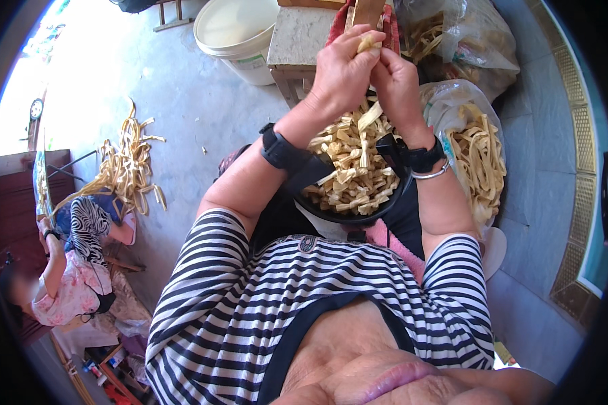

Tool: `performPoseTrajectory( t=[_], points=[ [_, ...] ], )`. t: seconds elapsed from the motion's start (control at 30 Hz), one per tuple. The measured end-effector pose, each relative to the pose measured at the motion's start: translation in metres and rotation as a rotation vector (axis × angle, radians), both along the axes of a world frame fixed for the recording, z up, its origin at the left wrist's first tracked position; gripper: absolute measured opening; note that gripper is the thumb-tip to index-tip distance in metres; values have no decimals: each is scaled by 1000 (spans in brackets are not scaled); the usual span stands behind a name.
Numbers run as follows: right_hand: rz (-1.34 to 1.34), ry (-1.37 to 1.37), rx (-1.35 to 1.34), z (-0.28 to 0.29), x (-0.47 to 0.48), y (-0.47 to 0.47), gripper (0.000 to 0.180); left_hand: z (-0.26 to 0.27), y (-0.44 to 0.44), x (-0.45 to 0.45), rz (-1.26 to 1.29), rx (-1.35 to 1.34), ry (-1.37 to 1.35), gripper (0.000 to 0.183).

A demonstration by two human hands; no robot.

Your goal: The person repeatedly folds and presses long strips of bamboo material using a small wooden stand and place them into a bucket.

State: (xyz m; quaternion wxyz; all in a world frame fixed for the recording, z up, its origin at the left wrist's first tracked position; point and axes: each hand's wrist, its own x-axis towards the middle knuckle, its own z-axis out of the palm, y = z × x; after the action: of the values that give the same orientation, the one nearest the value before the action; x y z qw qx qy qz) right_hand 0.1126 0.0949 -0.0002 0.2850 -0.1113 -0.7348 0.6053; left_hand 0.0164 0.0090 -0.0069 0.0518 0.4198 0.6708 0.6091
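At the top, my left hand (342,66) pinches a pale knotted strip (367,44) of what looks like dried tofu skin. Close against it, my right hand (397,83) has its fingers curled at the same piece. A longer end of strip (371,117) hangs below the hands. Under them, a black round basin (357,218) on my lap is heaped with small tied knots (352,167) of the same strip. Part of the heap is hidden by the dark devices at my wrists.
A clear plastic bag of loose strips (479,157) stands right of the basin, another bag (486,45) beyond it. A stool (299,38) and a lidded white bucket (238,38) are ahead. At left, a co-worker (71,283) sits near hanging strips (126,162).
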Motion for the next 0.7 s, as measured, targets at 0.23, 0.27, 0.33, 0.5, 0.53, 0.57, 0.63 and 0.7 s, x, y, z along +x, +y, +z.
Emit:
performPoseTrajectory(
  t=[0.23,0.27,0.33,0.5,0.53,0.57,0.63,0.7],
  points=[
    [14,-146,-676,-6,5,16,20,9,-5,-2,82,-301,118,18],
    [39,-163,-787,-5,5,17,19,6,-7,-3,35,-181,222,14],
    [182,-227,-969,-6,9,25,18,6,-8,-6,-24,-39,371,8],
    [365,-278,-815,-2,12,40,13,7,-7,-7,14,-20,405,5],
    [398,-275,-713,-1,11,40,10,8,-6,-8,20,-61,305,4],
    [426,-269,-612,0,11,42,8,6,-6,-8,-19,-83,172,3],
    [308,-137,-423,11,10,28,6,3,-6,-10,-64,-117,-100,5],
    [265,-71,-281,8,9,28,16,1,-8,-16,-24,-191,59,7]
  ],
)
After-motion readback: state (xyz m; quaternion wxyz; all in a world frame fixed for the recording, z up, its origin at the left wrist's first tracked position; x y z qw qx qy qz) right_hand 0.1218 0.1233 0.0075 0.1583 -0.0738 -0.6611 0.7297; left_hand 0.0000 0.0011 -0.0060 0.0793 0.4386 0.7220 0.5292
